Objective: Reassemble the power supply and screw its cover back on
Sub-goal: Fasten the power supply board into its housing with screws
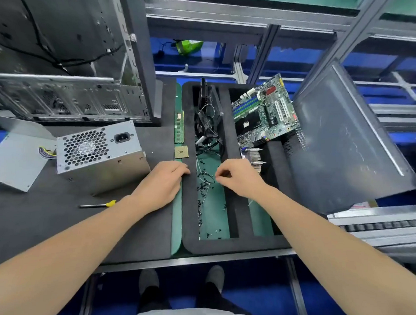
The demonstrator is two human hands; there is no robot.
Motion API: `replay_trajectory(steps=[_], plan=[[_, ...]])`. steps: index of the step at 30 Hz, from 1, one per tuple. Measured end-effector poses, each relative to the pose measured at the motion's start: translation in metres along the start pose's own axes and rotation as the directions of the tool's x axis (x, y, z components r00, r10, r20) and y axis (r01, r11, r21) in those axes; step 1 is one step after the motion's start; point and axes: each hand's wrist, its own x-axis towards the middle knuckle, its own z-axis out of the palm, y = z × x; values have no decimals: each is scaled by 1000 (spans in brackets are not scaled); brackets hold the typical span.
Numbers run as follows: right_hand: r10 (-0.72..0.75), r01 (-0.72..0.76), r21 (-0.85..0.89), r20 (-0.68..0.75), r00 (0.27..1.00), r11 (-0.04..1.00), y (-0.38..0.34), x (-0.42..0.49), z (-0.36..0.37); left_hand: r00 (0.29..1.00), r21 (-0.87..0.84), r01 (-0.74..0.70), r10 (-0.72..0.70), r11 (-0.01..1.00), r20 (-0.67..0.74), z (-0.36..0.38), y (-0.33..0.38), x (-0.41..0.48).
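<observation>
Left hand (161, 184) lies loose on the left rim of the tray (188, 218) — right hand (239, 177) pinched over the screws (202, 187) (holding one? cannot tell)

Your power supply (101, 158) sits on the dark mat (58, 227) as a grey metal box, honeycomb fan grille and black mains socket turned up towards you. Coloured wires (46, 152) spill from its left side, beside the loose grey cover (13, 160). The yellow-handled screwdriver (99, 204) lies just in front, and small black screws (202, 192) are scattered in the tray (188, 215).
</observation>
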Motion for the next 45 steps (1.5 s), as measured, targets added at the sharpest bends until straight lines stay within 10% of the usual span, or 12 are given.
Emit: replay_trajectory(steps=[8,45], plan=[[104,323,-453,697,710,831,-27,20,64,1000,11,-1,1,1000,-14,6,-2,6],[-57,428,-486,607,793,762,-12,4,99,995,-50,90,-89,995,36,6,-2,3]])
